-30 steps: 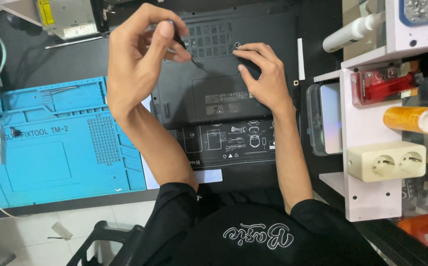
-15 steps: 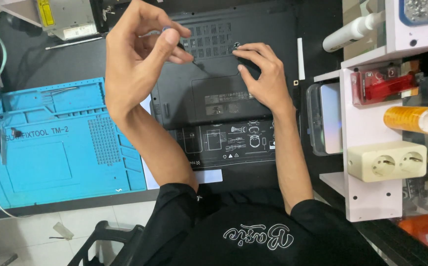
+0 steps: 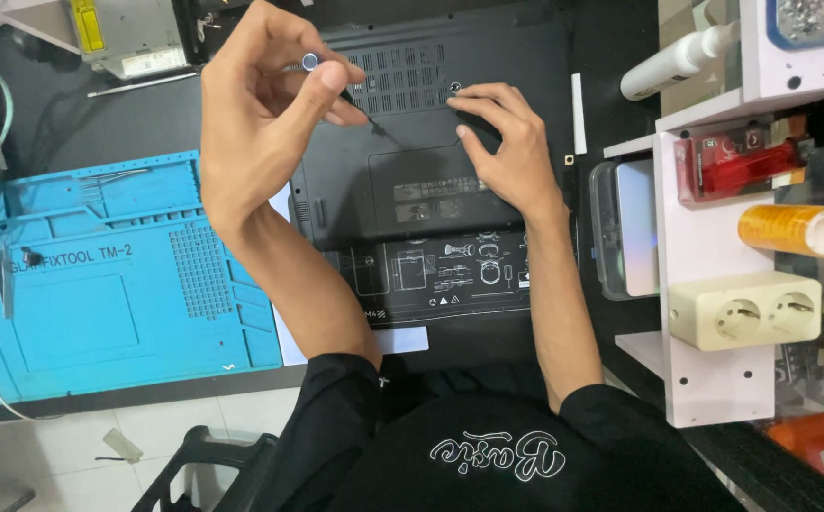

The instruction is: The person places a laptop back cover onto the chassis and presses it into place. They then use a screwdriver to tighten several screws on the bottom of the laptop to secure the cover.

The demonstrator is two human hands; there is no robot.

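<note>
A black laptop (image 3: pixel 431 190) lies bottom side up on the dark bench, its vent grille at the far end. My left hand (image 3: pixel 260 123) is closed around a thin screwdriver (image 3: pixel 310 63) with a silver cap; its tip points down at the laptop's base cover just below the grille. My right hand (image 3: pixel 507 152) rests on the cover with fingers curled, the fingertips beside a small screw hole (image 3: pixel 455 87). It holds nothing.
A blue repair mat (image 3: pixel 99 284) lies left of the laptop. A grey metal box (image 3: pixel 127 33) sits at the far left. On the right, a white shelf (image 3: pixel 706 237) carries a cream socket adapter (image 3: pixel 743 311), an orange tape roll (image 3: pixel 796 230) and a white bottle (image 3: pixel 677 62).
My left hand's fingers have shifted on the screwdriver, and its silver cap now shows above the thumb. The right hand has stayed on the cover.
</note>
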